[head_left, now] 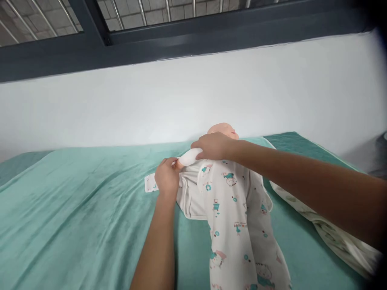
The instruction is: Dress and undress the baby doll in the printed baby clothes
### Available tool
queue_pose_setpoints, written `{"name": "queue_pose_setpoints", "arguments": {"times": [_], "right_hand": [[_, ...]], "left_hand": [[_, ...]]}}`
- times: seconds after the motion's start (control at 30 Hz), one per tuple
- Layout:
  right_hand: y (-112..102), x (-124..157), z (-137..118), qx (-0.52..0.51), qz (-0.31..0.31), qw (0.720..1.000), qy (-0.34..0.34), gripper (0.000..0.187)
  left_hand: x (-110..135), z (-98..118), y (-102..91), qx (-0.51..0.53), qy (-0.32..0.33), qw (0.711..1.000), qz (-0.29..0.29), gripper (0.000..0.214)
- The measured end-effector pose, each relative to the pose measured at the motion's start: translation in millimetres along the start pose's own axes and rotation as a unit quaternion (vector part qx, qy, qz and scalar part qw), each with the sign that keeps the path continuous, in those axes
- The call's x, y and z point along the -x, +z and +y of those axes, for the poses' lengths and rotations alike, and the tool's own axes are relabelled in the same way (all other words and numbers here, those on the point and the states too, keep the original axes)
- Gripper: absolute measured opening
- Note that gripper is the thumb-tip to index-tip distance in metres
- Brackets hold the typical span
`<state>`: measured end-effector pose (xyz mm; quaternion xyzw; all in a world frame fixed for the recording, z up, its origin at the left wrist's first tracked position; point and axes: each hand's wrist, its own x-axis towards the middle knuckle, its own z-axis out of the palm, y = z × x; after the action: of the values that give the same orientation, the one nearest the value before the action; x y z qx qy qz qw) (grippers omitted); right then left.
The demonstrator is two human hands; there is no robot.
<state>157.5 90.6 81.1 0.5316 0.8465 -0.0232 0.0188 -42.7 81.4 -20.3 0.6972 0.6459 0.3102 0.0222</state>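
Note:
A baby doll [223, 128] lies on a green blanket, its head toward the wall and partly hidden behind my right hand. White baby clothes [228, 201] with small teal and pink prints cover its body, and the left side of the garment is spread open. The doll's arm [190, 157] sticks out to the left, white above and flesh-coloured at its hand. My left hand [168, 175] is closed on the doll's hand. Around the upper part of that arm, near the shoulder, my right hand [211, 146] is closed. A printed sleeve end [150, 183] shows beside my left hand.
The green blanket [75, 209] has loose folds on the left. At the right lies a pale patterned cloth [332, 237], partly under my forearm. Behind the bedding stands a white wall [121, 104], below a dark window frame [196, 32] with metal bars.

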Motion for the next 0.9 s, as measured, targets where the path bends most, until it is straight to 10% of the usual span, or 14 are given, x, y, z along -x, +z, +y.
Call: {"name": "queue_pose_setpoints", "arguments": {"times": [0.57, 0.73, 0.9], "right_hand": [[36, -14, -34, -0.037, -0.009, 0.999, 0.003, 0.027], [43, 25, -12, -0.182, 0.142, 0.968, 0.095, 0.032], [99, 91, 28, -0.222, 0.34, 0.866, 0.293, 0.04]], "left_hand": [[5, 18, 15.7, -0.093, 0.142, 0.982, -0.086, 0.033], [3, 15, 12.4, -0.097, 0.1, 0.986, -0.092, 0.025], [5, 12, 3.6, -0.116, 0.026, 0.989, -0.087, 0.024]]}}
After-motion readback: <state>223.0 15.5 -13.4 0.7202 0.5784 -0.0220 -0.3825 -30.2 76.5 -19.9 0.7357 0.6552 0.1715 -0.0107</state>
